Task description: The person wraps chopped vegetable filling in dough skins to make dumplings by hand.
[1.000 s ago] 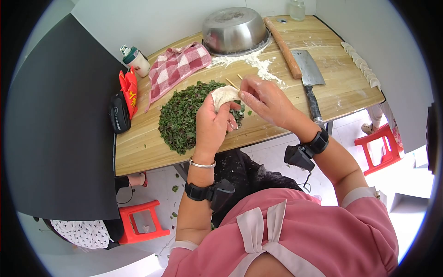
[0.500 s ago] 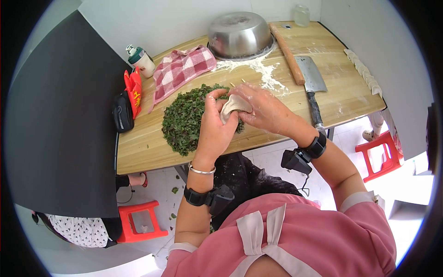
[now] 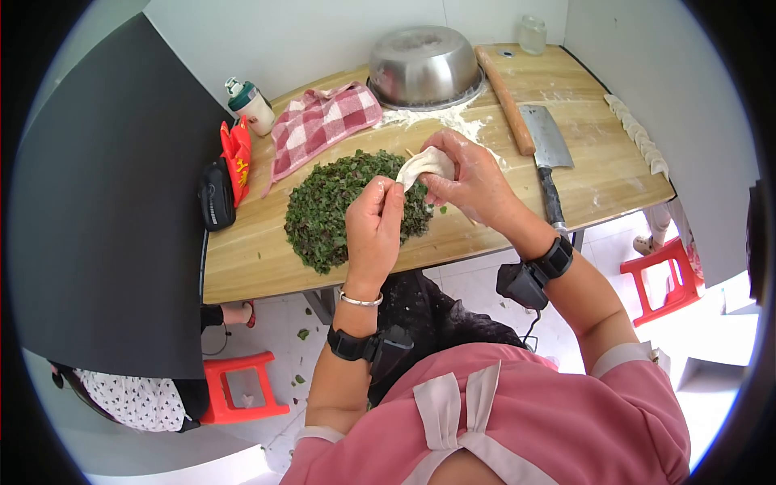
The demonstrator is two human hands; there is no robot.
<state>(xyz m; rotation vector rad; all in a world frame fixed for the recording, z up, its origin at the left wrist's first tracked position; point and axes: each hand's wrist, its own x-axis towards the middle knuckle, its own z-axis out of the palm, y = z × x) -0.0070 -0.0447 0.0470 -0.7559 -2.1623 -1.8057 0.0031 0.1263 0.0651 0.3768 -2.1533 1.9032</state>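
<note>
A pale, folded dumpling (image 3: 427,164) is held up between my hands, above the right side of a heap of chopped greens (image 3: 327,214). My left hand (image 3: 373,228) is closed in a pinch at the dumpling's lower left end. From the right, my flour-dusted right hand (image 3: 477,184) grips the body of it, thumb below and fingers curled above. Any filling is hidden inside the dough. Thin sticks like chopsticks show in part behind the hands.
Beyond the hands stand an upturned metal basin (image 3: 424,69), scattered flour (image 3: 465,121) and a checked cloth (image 3: 323,121). A rolling pin (image 3: 505,101) and a cleaver (image 3: 548,141) lie rightward. Several dumplings (image 3: 638,133) line the right edge. A bottle (image 3: 252,107) and black case (image 3: 217,194) sit left.
The dumpling has moved slightly up and right. My left hand has drawn down from around it to a pinch at its end, while my right hand has shifted right and turned.
</note>
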